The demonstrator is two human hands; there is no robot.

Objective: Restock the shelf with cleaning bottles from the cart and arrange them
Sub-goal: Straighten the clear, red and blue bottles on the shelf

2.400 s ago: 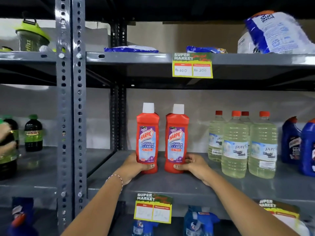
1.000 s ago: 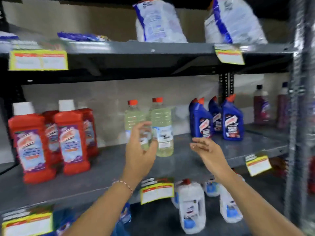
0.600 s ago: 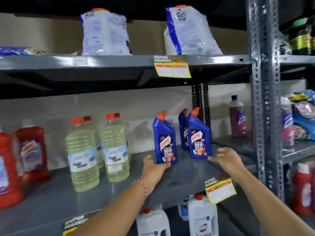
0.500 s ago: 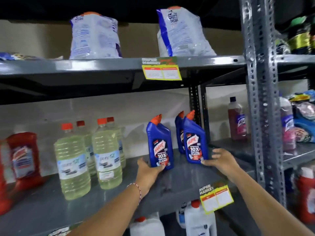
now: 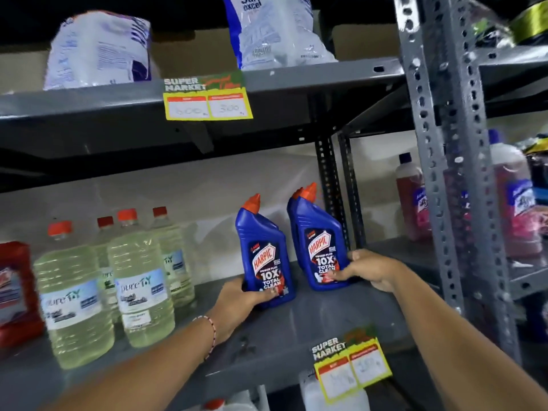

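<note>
Two blue Harpic bottles with orange caps stand upright on the grey middle shelf [image 5: 326, 318]. My left hand [image 5: 237, 304] grips the base of the left blue bottle [image 5: 264, 247]. My right hand [image 5: 367, 269] holds the lower part of the right blue bottle [image 5: 318, 232], with fingers across its label. A third blue bottle stands hidden behind the right one; only its orange cap shows. Several clear bottles of pale yellow liquid [image 5: 139, 292] with red caps stand to the left.
A red Harpic bottle [image 5: 14, 286] sits at the far left edge. White detergent bags [image 5: 275, 31] lie on the upper shelf. A perforated grey upright [image 5: 450, 179] stands at right, pink bottles [image 5: 412, 197] beyond it. Yellow price tags [image 5: 353, 372] hang on shelf edges.
My view swung right from the red bottles past the clear ones. Both hands left the red bottles and closed on the two front blue bottles, which now stand slightly further apart.
</note>
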